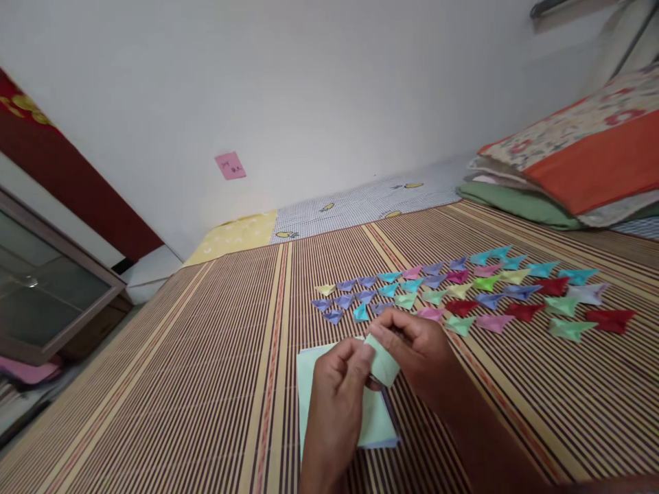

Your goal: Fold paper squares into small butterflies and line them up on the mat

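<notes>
A small folded piece of pale green paper [385,367] is held up between both hands. My left hand [340,391] pinches its left edge between thumb and fingers. At its upper edge my right hand [412,341] grips it, with some fingertips hidden behind the paper. Beneath the hands lies a stack of paper sheets [378,422], pale green on top with a bluish sheet showing at the edge; the left hand covers part of it. Beyond the hands, several folded paper boats [487,300] stand in rows, in blue, purple, pink, red, green and yellow.
A striped bamboo mat [206,370] covers the surface. Folded quilts [576,165] are piled at the right. Along the white wall runs a checked cloth [355,199], and a pink note [230,165] is stuck above it. A glass-fronted cabinet [46,274] stands at left.
</notes>
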A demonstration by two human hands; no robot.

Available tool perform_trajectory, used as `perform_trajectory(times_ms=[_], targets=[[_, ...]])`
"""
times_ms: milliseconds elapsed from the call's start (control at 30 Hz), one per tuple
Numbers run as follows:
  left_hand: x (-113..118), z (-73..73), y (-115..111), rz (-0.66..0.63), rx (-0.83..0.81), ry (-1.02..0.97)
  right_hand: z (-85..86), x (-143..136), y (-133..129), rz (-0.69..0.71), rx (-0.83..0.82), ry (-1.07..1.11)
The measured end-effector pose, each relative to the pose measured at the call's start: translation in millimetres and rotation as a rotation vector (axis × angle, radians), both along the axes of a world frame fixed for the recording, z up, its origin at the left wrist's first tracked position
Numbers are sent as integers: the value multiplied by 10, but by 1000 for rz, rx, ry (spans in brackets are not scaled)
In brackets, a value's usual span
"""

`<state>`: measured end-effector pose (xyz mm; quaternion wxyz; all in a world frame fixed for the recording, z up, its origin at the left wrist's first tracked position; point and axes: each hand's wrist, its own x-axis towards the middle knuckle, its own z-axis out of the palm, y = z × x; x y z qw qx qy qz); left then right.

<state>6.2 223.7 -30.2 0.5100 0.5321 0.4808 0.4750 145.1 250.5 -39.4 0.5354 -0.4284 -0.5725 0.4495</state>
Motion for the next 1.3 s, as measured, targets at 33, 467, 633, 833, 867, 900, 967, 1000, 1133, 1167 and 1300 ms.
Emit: perform_trajectory(times_ms=[33, 467, 633, 833, 867, 900, 967, 1000, 1133, 1167, 1300], targets=[[-4, 1, 5, 6, 1, 8, -10, 5, 12, 14, 28, -26], [-117, -147, 61, 273, -39, -181, -28, 24, 38, 34, 66, 31], [-101, -64, 52, 242, -4, -106, 23, 51, 18, -37, 251, -193], [-44, 20, 6, 97, 109, 54, 17, -3, 10, 82, 197, -124], [-36, 20, 2, 87, 114, 85, 17, -16, 5, 85, 194, -125], [-29, 17, 1, 89, 113, 107, 15, -26, 1, 77, 188, -131], [-22, 9, 3, 107, 104, 131, 6, -36, -1, 25, 176, -147], [-21, 4, 6, 111, 101, 137, -3, -38, 2, -9, 165, -149], [-35, -17, 18, 76, 65, 86, -48, -49, 27, -6, 51, -73], [-42, -23, 19, 68, 49, 54, -54, -55, 32, 19, 9, -34], [-72, -62, 20, 56, -58, -127, -46, -49, 43, 107, -113, 104]])
